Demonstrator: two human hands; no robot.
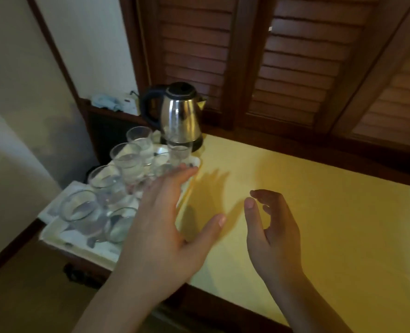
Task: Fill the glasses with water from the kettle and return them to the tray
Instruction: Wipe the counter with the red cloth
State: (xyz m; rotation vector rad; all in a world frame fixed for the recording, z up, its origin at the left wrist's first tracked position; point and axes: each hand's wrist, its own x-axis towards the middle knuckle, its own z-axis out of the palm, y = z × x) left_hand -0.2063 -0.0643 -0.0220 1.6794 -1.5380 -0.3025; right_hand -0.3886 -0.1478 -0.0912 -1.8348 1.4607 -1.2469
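Note:
A steel kettle (178,116) with a black handle and lid stands on its base at the back left of the yellow table. In front of it a white patterned tray (83,243) holds several clear glasses (127,162); some appear to hold water. My left hand (168,224) hovers over the tray's right side with straight, spread fingers, its fingertips close to the glasses, holding nothing. My right hand (273,231) floats above the yellow table, fingers loosely curled, empty.
The yellow table top (307,212) stretches right and toward me. Brown louvred shutters (295,56) close off the back. A dark shelf behind the tray carries a crumpled cloth (105,100). A white wall is at left.

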